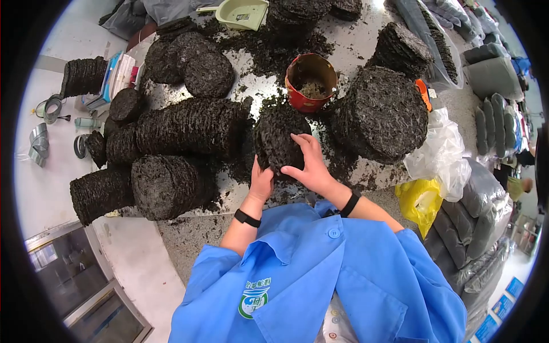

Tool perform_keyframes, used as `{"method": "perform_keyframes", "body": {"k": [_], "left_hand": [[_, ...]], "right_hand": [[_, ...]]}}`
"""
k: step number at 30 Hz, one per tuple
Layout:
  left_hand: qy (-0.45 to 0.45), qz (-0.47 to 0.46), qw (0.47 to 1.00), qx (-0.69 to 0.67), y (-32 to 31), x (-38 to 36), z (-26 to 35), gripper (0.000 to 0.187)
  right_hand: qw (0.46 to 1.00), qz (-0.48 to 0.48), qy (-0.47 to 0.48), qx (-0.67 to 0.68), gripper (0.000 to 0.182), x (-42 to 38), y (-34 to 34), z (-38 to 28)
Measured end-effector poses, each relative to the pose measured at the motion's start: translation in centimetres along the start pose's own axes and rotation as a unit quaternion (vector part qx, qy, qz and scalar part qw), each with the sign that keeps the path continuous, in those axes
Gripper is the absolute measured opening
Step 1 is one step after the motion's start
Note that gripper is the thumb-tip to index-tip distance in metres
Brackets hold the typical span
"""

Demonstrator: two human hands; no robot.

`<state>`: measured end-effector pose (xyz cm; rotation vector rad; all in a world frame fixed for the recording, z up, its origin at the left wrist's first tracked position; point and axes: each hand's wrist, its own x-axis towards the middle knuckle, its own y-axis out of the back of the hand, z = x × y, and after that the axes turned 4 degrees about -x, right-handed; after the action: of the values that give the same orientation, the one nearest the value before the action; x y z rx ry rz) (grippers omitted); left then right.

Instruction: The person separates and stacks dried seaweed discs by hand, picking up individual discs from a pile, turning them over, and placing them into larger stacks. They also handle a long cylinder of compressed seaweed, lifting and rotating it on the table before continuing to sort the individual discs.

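In the middle of the table (pixel 240 74), both my hands hold a stack of dark round dried seaweed cakes (pixel 278 134). My left hand (pixel 263 180) supports its lower left edge, with the fingers partly hidden. My right hand (pixel 311 166) grips the right side, thumb below and fingers spread over the face. Just behind stands a red tin (pixel 311 86) with some crumbs inside. To the right is a larger seaweed stack (pixel 380 114); to the left a long row of cakes (pixel 189 127) lies on its side.
More seaweed stacks (pixel 166 186) lie at the front left. A pale dustpan (pixel 243 14) sits at the back among loose seaweed scraps (pixel 280 46). Orange-handled scissors (pixel 423 94), a clear plastic bag (pixel 440 148) and a yellow bag (pixel 420 203) are on the right.
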<state>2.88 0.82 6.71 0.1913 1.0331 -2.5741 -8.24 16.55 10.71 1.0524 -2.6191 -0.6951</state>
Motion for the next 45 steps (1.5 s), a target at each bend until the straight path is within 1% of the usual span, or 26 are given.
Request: {"method": "perform_keyframes", "body": {"k": [2, 3, 4, 6, 8, 9, 11, 13, 14, 16, 18, 19, 20, 22, 23, 27, 29, 30, 32, 33, 34, 36, 37, 39, 43, 45], "left_hand": [[-0.003, 0.010, 1.000, -0.008, -1.7, -0.8, 1.0, 0.059], [-0.010, 0.010, 1.000, -0.026, -2.7, -1.2, 1.8, 0.059], [-0.015, 0.011, 0.999, -0.044, -3.1, -1.5, 2.2, 0.059], [-0.022, -0.001, 1.000, -0.011, -2.8, -2.3, 2.4, 0.059], [-0.105, -0.048, 0.963, 0.242, -3.5, -3.3, 3.5, 0.061], [-0.140, -0.057, 0.945, 0.289, -4.6, -3.6, 4.2, 0.065], [-0.116, -0.073, 0.954, 0.266, -4.6, -4.3, 4.3, 0.068], [-0.098, -0.089, 0.961, 0.241, -5.1, -4.7, 4.3, 0.071], [-0.102, -0.077, 0.954, 0.272, -5.5, -4.9, 4.2, 0.073], [-0.110, -0.064, 0.945, 0.301, -6.1, -5.1, 3.9, 0.074], [-0.162, -0.054, 0.907, 0.384, -6.5, -5.1, 3.7, 0.074], [-0.141, -0.065, 0.908, 0.390, -6.5, -5.1, 4.0, 0.078], [-0.143, -0.065, 0.908, 0.388, -6.3, -5.1, 3.9, 0.078], [-0.061, -0.026, 0.965, 0.255, -5.8, -5.0, 3.4, 0.081], [-0.065, -0.018, 0.980, 0.186, -5.7, -4.8, 3.2, 0.083], [-0.078, -0.050, 0.983, 0.156, -5.6, -4.2, 3.0, 0.085], [-0.047, -0.074, 0.991, 0.097, -7.1, -4.3, 3.5, 0.091], [-0.047, -0.073, 0.992, 0.094, -7.4, -4.3, 3.2, 0.091], [-0.127, -0.138, 0.978, 0.086, -7.8, -4.0, 2.8, 0.095], [-0.110, -0.101, 0.974, 0.167, -8.2, -4.0, 3.4, 0.104], [-0.111, -0.099, 0.975, 0.165, -8.0, -3.7, 3.5, 0.104], [-0.133, -0.130, 0.963, 0.197, -7.6, -3.5, 3.5, 0.110], [-0.132, -0.128, 0.964, 0.195, -7.4, -3.7, 3.2, 0.110], [-0.075, -0.101, 0.991, 0.048, -6.9, -3.8, 2.8, 0.102], [-0.086, -0.096, 0.987, 0.095, -6.9, -3.3, 3.6, 0.099], [-0.102, -0.138, 0.982, 0.078, -8.0, -3.0, 4.1, 0.101]], "right_hand": [[0.996, 0.039, -0.037, -0.073, 0.097, -0.1, 0.3, -3.0], [0.991, 0.054, -0.010, -0.122, 0.095, -0.1, 0.9, -4.4], [0.991, 0.054, -0.008, -0.122, 0.095, 0.1, 1.5, -5.3], [0.996, 0.017, -0.011, -0.081, 0.089, 0.5, 2.8, -6.2], [0.998, 0.001, -0.012, -0.055, 0.088, 0.7, 4.6, -7.0], [0.999, -0.032, -0.027, -0.018, 0.089, 0.8, 5.4, -7.3], [0.992, -0.076, -0.061, 0.079, 0.088, 0.7, 6.4, -7.3], [0.989, -0.074, -0.061, 0.109, 0.090, 0.4, 6.5, -6.5], [0.985, -0.075, -0.064, 0.144, 0.091, 0.2, 6.4, -6.3], [0.985, -0.073, -0.062, 0.141, 0.097, 0.0, 5.3, -7.1], [0.987, 0.018, -0.111, 0.116, 0.100, 0.0, 3.8, -7.1], [0.975, 0.012, -0.121, 0.187, 0.099, 0.1, 3.9, -7.3], [0.975, 0.012, -0.120, 0.185, 0.099, 0.1, 4.0, -7.5], [0.932, 0.006, -0.147, 0.332, 0.100, 0.1, 4.7, -8.5], [0.927, -0.002, -0.158, 0.341, 0.100, 0.2, 5.4, -9.1], [0.939, -0.012, -0.154, 0.308, 0.104, 0.6, 6.2, -9.4], [0.994, 0.000, -0.078, 0.077, 0.111, 0.7, 5.8, -9.5], [0.994, -0.002, -0.079, 0.075, 0.111, 0.7, 5.7, -9.5], [0.997, 0.019, -0.052, 0.053, 0.118, 0.9, 5.8, -9.6], [0.993, 0.003, -0.062, 0.099, 0.121, 0.8, 6.0, -9.4], [0.993, 0.000, -0.062, 0.097, 0.121, 0.9, 6.1, -9.4], [0.979, -0.012, -0.110, 0.171, 0.123, 1.0, 6.4, -9.6], [0.979, -0.014, -0.113, 0.170, 0.123, 1.0, 6.6, -9.9], [0.957, -0.013, -0.147, 0.249, 0.123, 1.2, 7.0, -10.5], [0.964, -0.016, -0.137, 0.227, 0.122, 0.8, 7.4, -10.8], [0.946, 0.005, -0.128, 0.297, 0.124, 0.7, 7.8, -11.5]]}}
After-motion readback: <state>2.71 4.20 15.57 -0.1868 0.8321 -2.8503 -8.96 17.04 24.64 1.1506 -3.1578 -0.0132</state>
